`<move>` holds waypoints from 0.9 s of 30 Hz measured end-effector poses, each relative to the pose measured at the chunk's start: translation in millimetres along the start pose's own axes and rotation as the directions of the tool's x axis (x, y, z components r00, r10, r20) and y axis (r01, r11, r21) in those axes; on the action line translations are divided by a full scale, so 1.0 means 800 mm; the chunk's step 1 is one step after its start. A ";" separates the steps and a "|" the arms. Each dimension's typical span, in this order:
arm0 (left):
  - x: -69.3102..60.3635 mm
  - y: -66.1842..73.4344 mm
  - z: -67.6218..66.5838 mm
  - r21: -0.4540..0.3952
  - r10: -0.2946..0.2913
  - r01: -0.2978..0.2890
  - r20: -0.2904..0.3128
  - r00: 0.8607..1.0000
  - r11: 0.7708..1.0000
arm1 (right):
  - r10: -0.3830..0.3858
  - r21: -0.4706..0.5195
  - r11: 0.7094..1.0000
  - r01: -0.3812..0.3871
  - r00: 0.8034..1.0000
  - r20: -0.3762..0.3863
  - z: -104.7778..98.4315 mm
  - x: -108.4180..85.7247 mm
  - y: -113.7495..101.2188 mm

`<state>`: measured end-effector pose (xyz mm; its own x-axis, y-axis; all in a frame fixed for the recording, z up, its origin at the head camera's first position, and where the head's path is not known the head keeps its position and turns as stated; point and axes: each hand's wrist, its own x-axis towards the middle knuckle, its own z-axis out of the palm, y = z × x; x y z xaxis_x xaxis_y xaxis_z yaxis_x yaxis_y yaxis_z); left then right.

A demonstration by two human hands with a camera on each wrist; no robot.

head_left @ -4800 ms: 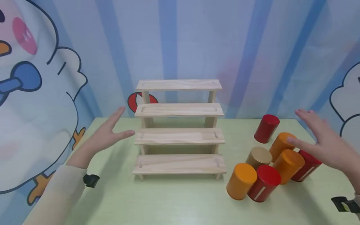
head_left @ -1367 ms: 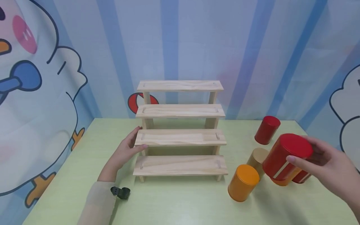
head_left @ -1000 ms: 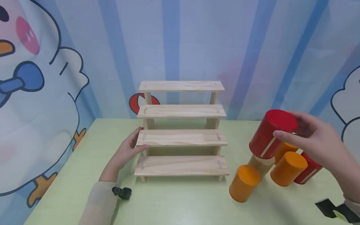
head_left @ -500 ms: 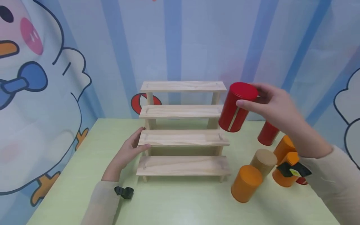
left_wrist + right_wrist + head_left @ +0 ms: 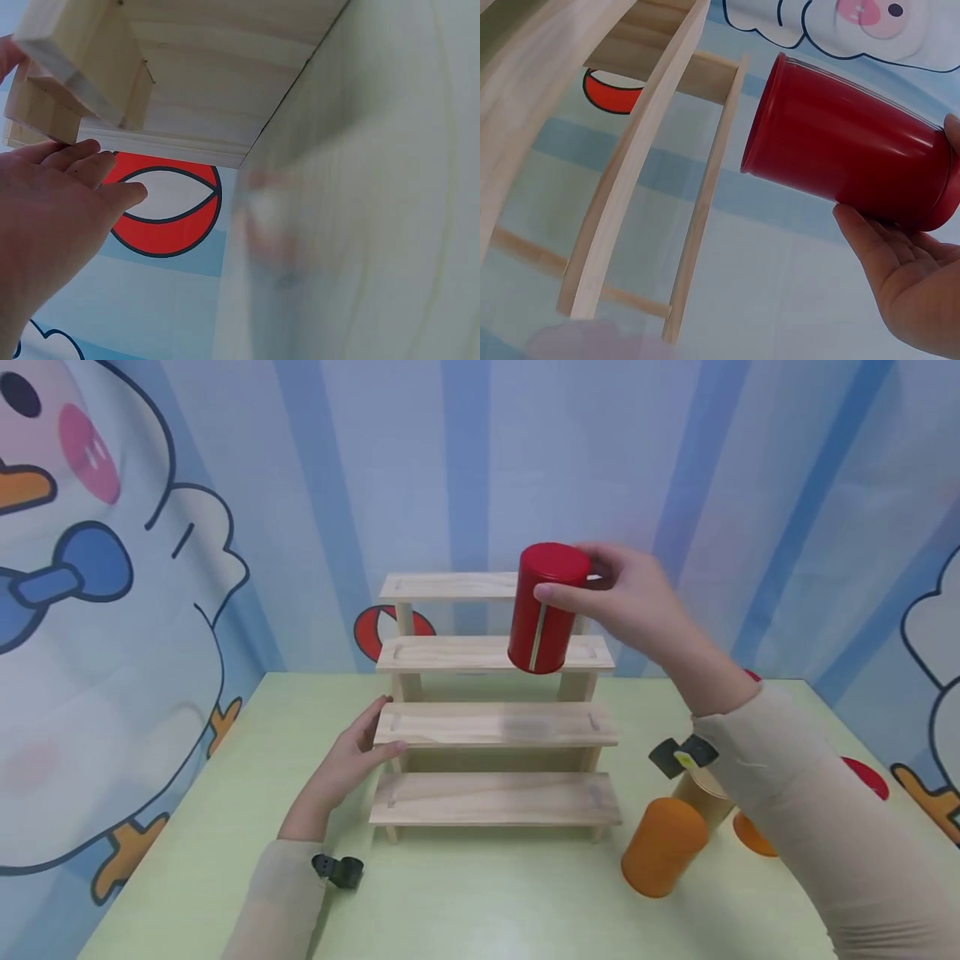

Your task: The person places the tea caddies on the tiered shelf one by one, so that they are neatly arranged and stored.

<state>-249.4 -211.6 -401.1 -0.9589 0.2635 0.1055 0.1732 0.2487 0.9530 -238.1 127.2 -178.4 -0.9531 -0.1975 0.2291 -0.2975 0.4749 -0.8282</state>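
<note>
Left of centre in the frame, our left hand (image 5: pixel 347 768) pinches the wooden rack (image 5: pixel 495 799), best braced steady, while higher, at upper centre, our right hand (image 5: pixel 628 595) grips the red can (image 5: pixel 534 631), best carried upright, clear of the top board (image 5: pixel 447 585).

The right hand (image 5: pixel 919 292) grips a glossy red cylindrical canister (image 5: pixel 840 142), apart from the tiered wooden rack (image 5: pixel 621 195); a blue-banded cartoon backdrop (image 5: pixel 772 292) hangs on the far side.
</note>
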 end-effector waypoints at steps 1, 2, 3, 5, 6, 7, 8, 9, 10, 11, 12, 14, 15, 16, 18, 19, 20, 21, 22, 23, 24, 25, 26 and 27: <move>0.000 0.000 0.000 -0.001 -0.001 0.001 0.000 1.000 1.000 | -0.009 0.014 1.000 0.009 1.000 0.001 0.003 0.005 -0.001; 0.000 0.000 0.000 -0.004 -0.002 0.002 0.001 1.000 1.000 | -0.010 0.020 1.000 0.010 1.000 0.000 0.007 0.010 -0.003; 0.000 0.000 0.000 -0.003 -0.003 0.003 0.000 1.000 1.000 | -0.014 0.025 1.000 0.014 1.000 -0.001 0.010 0.015 -0.005; 0.001 0.000 0.000 0.001 -0.007 0.007 -0.002 1.000 1.000 | -0.018 0.025 1.000 0.018 1.000 -0.007 0.017 0.025 -0.008; 0.001 0.000 0.000 0.004 -0.009 0.009 -0.003 1.000 1.000 | -0.021 0.025 0.999 0.021 1.000 -0.008 0.020 0.030 -0.010; 0.000 0.000 0.000 0.007 -0.011 0.011 -0.004 1.000 1.000 | -0.025 0.024 0.999 0.025 1.000 -0.010 0.024 0.035 -0.012; 0.000 0.000 0.000 0.009 -0.013 0.013 -0.006 1.000 1.000 | -0.023 0.021 0.999 0.024 1.000 -0.012 0.028 0.040 -0.014; 0.000 0.000 0.000 0.014 -0.013 0.013 -0.007 1.000 1.000 | -0.026 0.023 0.999 0.026 1.000 -0.011 0.032 0.044 -0.015; 0.000 0.000 0.000 0.011 -0.013 0.013 -0.007 1.000 1.000 | -0.029 0.029 0.999 0.030 0.999 -0.012 0.036 0.049 -0.016; 0.000 0.000 0.000 0.009 -0.012 0.013 -0.006 1.000 1.000 | -0.032 0.040 0.999 0.032 0.999 -0.011 0.040 0.054 -0.017; 0.000 0.000 0.000 0.006 -0.012 0.012 -0.007 1.000 1.000 | -0.037 0.047 0.998 0.037 0.999 -0.011 0.045 0.058 -0.018; 0.000 -0.001 0.001 0.002 -0.011 0.011 -0.004 1.000 1.000 | -0.044 0.065 0.997 0.045 0.999 -0.013 0.053 0.065 -0.017; 0.000 -0.001 0.001 0.001 -0.009 0.009 -0.003 1.000 1.000 | -0.050 0.073 0.996 0.051 0.999 -0.013 0.057 0.069 -0.017; 0.000 0.000 0.002 -0.001 -0.009 0.009 -0.003 1.000 1.000 | -0.054 0.076 0.996 0.055 0.998 -0.016 0.062 0.072 -0.016; 0.000 0.000 0.003 0.004 -0.010 0.010 -0.004 1.000 1.000 | -0.057 0.074 0.996 0.059 0.998 -0.021 0.070 0.078 -0.015; 0.000 0.000 0.004 0.005 -0.012 0.012 -0.003 1.000 1.000 | -0.057 0.071 0.996 0.058 0.998 -0.022 0.073 0.080 -0.014; 0.000 0.001 0.004 0.008 -0.013 0.013 -0.004 1.000 1.000 | -0.055 0.065 0.996 0.057 0.998 -0.024 0.077 0.082 -0.014; 0.000 0.001 0.004 0.011 -0.015 0.015 -0.006 1.000 1.000 | -0.052 0.059 0.997 0.053 0.998 -0.025 0.081 0.084 -0.014; 0.000 0.001 0.005 0.013 -0.017 0.017 -0.007 1.000 1.000 | -0.047 0.058 0.997 0.048 0.999 -0.027 0.084 0.086 -0.013; 0.000 0.001 0.005 0.015 -0.020 0.021 -0.009 1.000 1.000 | -0.039 0.060 0.997 0.041 0.999 -0.027 0.088 0.088 -0.013; 0.000 0.001 0.005 0.014 -0.023 0.023 -0.009 1.000 1.000 | -0.030 0.061 0.998 0.031 0.999 -0.028 0.092 0.089 -0.012; 0.000 0.001 0.005 0.017 -0.024 0.024 -0.010 1.000 1.000 | -0.020 0.055 0.998 0.021 0.999 -0.029 0.095 0.091 -0.011; 0.000 0.002 0.005 0.019 -0.026 0.026 -0.012 1.000 0.999 | -0.010 0.050 0.999 0.011 0.999 -0.031 0.099 0.092 -0.010; 0.000 0.002 0.006 0.021 -0.029 0.029 -0.013 0.999 0.999 | 0.001 0.044 0.999 0.001 0.999 -0.034 0.103 0.093 -0.009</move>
<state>-248.0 -206.9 -400.9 -0.9664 0.2438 0.0819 0.1501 0.2760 0.9494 -302.5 38.7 -197.7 -0.9546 -0.1684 0.2457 -0.2957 0.4367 -0.8496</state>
